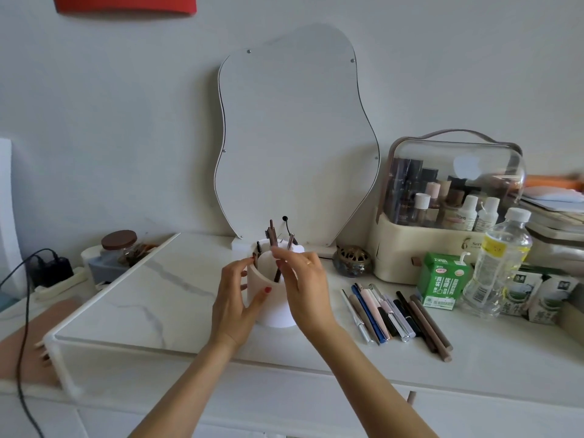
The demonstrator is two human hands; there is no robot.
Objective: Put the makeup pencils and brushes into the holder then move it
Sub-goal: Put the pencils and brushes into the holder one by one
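A white cylindrical holder (271, 298) stands on the marble-patterned shelf in the middle of the dresser. My left hand (235, 298) wraps around its left side, thumb on the front wall. My right hand (305, 286) pinches a brown pencil (274, 245) at the holder's rim, its lower end inside the cup. A second brown pencil (290, 242) and a spoolie brush (258, 248) stick up out of the holder. Several more pencils and pens (395, 314) lie side by side on the dresser top to the right.
A wavy mirror (294, 137) leans on the wall behind the holder. To the right stand a brass incense burner (352, 259), a clear-lidded cosmetics case (448, 197), a green drink carton (442, 279) and a water bottle (499, 263). A jar (119, 245) and black cables (28, 279) sit left.
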